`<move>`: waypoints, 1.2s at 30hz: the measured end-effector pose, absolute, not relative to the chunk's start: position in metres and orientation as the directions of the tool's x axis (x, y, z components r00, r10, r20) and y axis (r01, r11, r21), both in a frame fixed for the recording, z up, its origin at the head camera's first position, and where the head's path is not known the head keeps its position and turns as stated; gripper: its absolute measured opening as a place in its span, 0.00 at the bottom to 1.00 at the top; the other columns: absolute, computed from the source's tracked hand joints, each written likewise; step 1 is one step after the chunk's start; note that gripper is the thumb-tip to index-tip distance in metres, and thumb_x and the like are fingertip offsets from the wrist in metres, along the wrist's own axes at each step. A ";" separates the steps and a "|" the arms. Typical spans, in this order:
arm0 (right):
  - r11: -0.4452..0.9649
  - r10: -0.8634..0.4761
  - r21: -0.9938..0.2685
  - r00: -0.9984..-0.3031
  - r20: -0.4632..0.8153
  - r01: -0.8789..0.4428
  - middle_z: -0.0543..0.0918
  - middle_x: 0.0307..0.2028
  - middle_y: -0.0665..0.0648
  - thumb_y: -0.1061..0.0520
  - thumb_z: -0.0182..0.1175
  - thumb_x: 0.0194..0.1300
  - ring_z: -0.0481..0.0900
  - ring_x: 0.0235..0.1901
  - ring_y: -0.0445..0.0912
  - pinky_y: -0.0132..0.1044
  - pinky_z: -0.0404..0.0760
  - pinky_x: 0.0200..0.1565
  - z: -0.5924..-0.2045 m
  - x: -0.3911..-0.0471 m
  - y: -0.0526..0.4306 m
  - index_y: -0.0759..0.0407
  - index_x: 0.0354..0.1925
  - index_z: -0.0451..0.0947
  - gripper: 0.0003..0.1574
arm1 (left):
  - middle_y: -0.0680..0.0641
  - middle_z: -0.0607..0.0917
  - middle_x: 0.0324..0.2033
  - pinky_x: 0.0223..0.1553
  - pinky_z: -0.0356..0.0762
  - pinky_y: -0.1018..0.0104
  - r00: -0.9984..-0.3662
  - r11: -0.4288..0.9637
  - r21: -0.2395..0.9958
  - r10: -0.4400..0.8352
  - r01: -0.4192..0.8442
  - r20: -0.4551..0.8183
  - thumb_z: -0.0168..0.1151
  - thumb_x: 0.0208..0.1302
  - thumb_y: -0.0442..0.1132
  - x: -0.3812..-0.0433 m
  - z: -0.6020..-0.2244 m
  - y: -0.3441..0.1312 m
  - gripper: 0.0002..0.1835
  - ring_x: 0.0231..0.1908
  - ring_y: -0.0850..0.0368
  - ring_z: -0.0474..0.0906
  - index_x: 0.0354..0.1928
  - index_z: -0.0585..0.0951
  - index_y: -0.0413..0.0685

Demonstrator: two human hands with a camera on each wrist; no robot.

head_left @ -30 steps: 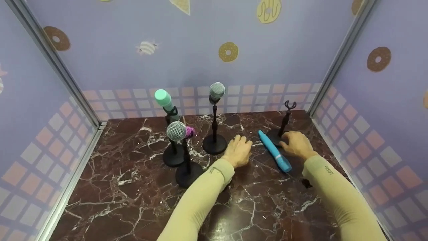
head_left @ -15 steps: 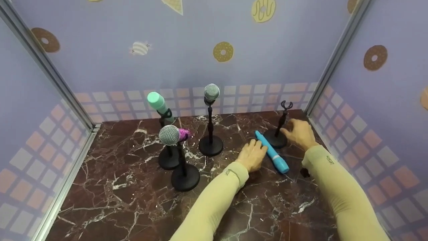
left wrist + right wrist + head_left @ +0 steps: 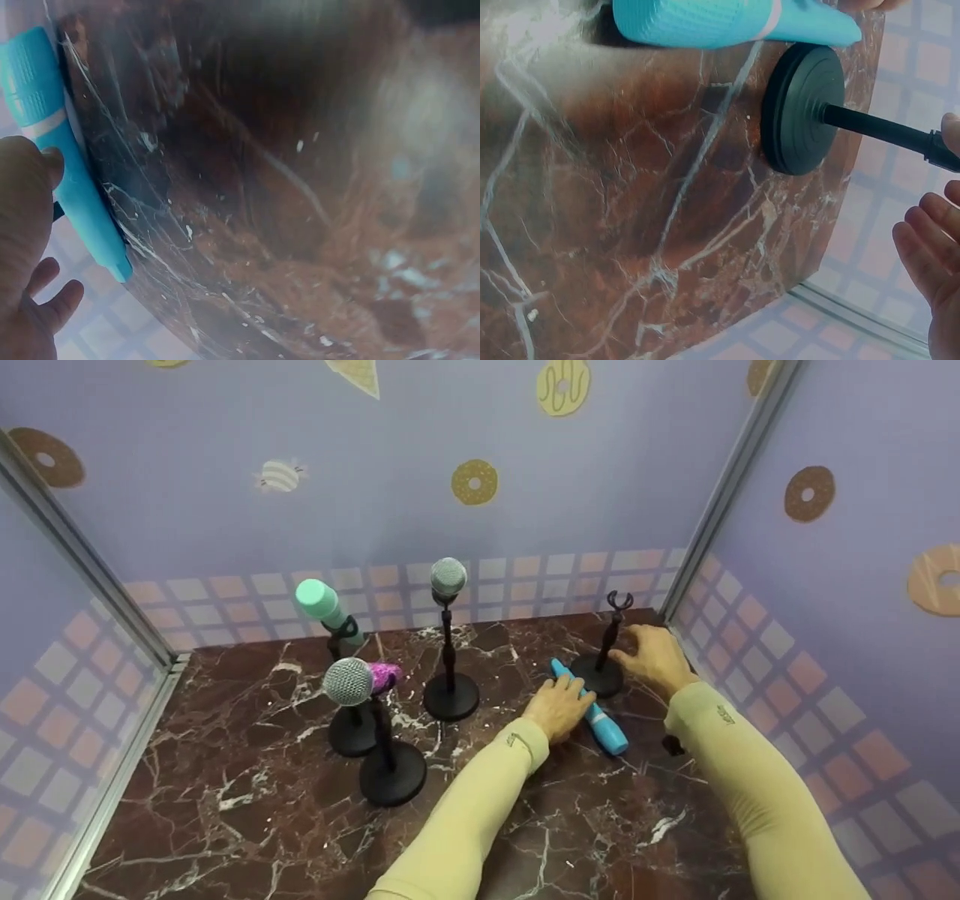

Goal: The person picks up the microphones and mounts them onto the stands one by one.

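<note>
A blue microphone lies on the marble-patterned table. My left hand reaches over its middle with relaxed fingers. In the left wrist view the thumb overlaps the blue microphone, while two fingers extend past it, not curled round it. Just right of the microphone stands a black microphone stand, its forked clip holding nothing. My right hand is at its right side, thumb near the pole. In the right wrist view the fingers of the right hand are spread beside the stand, apart from the pole.
Three more stands hold microphones: a mint one at the left, a silver-headed one in the middle, and a purple one with a silver head in front. Patterned walls enclose the table at the back and sides.
My left hand has moved right, from the table beside the blue microphone to over it. The right hand has drawn from the stand's base to beside its pole. The head view has shifted right.
</note>
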State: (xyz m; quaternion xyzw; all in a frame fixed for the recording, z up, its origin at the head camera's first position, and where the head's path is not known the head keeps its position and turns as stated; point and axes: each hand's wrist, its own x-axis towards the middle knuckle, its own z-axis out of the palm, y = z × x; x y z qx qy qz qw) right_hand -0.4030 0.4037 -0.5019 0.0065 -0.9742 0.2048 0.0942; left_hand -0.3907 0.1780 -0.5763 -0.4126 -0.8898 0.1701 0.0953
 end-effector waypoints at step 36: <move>0.842 0.187 -0.527 -0.978 0.092 0.112 0.89 0.55 0.75 0.50 0.63 0.84 0.87 0.57 0.70 0.64 0.86 0.60 -0.496 -0.427 0.381 0.71 0.60 0.82 0.24 | 0.55 0.80 0.72 0.62 0.89 0.56 -0.436 0.469 -0.383 0.883 0.796 0.175 0.52 0.90 0.48 -0.395 -0.606 0.157 0.15 0.67 0.51 0.80 0.69 0.77 0.67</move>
